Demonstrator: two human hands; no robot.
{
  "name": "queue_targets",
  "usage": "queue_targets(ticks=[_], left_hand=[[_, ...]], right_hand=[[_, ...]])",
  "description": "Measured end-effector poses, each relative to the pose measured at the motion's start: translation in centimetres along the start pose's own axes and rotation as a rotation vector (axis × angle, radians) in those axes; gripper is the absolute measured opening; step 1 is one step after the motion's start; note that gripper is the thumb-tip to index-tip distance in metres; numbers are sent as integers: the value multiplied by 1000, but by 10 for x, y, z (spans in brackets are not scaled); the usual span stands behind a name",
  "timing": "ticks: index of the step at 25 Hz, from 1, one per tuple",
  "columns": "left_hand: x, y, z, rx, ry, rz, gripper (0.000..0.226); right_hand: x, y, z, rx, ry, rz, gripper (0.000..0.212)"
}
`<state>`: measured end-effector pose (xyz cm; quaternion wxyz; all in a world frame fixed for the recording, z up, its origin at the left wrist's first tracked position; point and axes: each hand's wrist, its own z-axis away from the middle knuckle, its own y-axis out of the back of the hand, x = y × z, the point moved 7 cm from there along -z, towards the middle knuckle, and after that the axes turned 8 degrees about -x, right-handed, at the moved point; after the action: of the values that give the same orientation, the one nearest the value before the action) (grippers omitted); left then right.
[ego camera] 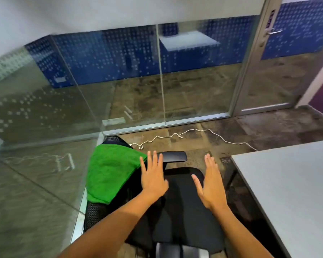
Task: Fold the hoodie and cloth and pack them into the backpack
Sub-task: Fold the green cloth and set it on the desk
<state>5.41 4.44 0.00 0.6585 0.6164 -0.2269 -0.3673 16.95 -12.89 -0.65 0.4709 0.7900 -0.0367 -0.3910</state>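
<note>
Two hands, both bare, both extended forward over a black office chair (pixel 183 202). Left hand (pixel 153 175): palm down, fingers straight and spread wide, holding nothing; it hangs over the chair's left side, its fingertips reaching the near end of the black armrest (pixel 174 156). Right hand (pixel 212 187): turned with the thumb side inward, fingers straight and close together, holding nothing; it sits above the right part of the seat. Whether either hand touches the chair cannot be told.

One green cloth (pixel 110 174): fuzzy, bright, draped over the mesh backrest of the chair, at the chair's left edge, just beside the left hand. It hangs loosely, unfolded, its lower edge drooping down the mesh.

One hoodie, possibly: dark fabric lies across the seat under the hands, but it blends with the black upholstery and cannot be told apart with certainty.

One grey surface (pixel 291 183): to the right of the chair, its corner near the right hand.

One white cable (pixel 194 132): lying in loose curves on the mottled carpet floor (pixel 268 125) beyond the chair.

One glass partition (pixel 119 81): floor-to-ceiling panes with a dotted pattern, running behind and to the left of the chair; a glass door with a metal handle (pixel 273 32) stands at the far right.
</note>
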Motion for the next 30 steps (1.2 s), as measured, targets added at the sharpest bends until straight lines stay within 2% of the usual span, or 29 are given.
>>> queue_targets(ticks=[2, 4, 10, 12, 15, 18, 20, 21, 23, 24, 25, 26, 28, 30], left_hand=[[-51, -15, 8, -100, 133, -129, 99], [-96, -35, 19, -125, 215, -188, 89], [-152, -43, 22, -159, 236, -247, 47], [-151, -33, 20, -148, 231, -170, 37], [-133, 2, 15, -77, 219, 66, 39], [-108, 43, 14, 30, 151, 300, 37], [-81, 66, 20, 109, 1, 455, 30], [-66, 74, 23, 132, -99, 537, 26], [-41, 85, 29, 162, -281, 641, 12], [-33, 87, 29, 166, -349, 668, 7], [-29, 86, 28, 158, -392, 690, 12], [-29, 82, 25, 140, -410, 721, 20], [-43, 68, 15, 119, -377, 747, 34], [-73, 45, -4, 109, -285, 578, 44]], right_hand=[[-20, -29, -8, -78, 35, -4, 80], [-37, -57, -12, -165, 48, -2, 80], [-74, -113, -22, -335, 110, -29, 74], [-85, -123, -23, -375, 138, -81, 73], [-104, -127, -25, -416, 163, -172, 82], [-121, -122, -33, -383, 166, -308, 104], [-132, -112, -38, -322, 192, -421, 107], [-135, -103, -40, -264, 174, -502, 95], [-127, -78, -43, -80, 92, -673, 50], [-119, -66, -44, 6, 69, -696, 31], [-111, -57, -44, 50, 62, -637, 20], [-102, -51, -44, 55, 44, -599, 14], [-78, -39, -42, 97, -25, -521, 22], [-52, -27, -38, 201, -119, -488, 33]])
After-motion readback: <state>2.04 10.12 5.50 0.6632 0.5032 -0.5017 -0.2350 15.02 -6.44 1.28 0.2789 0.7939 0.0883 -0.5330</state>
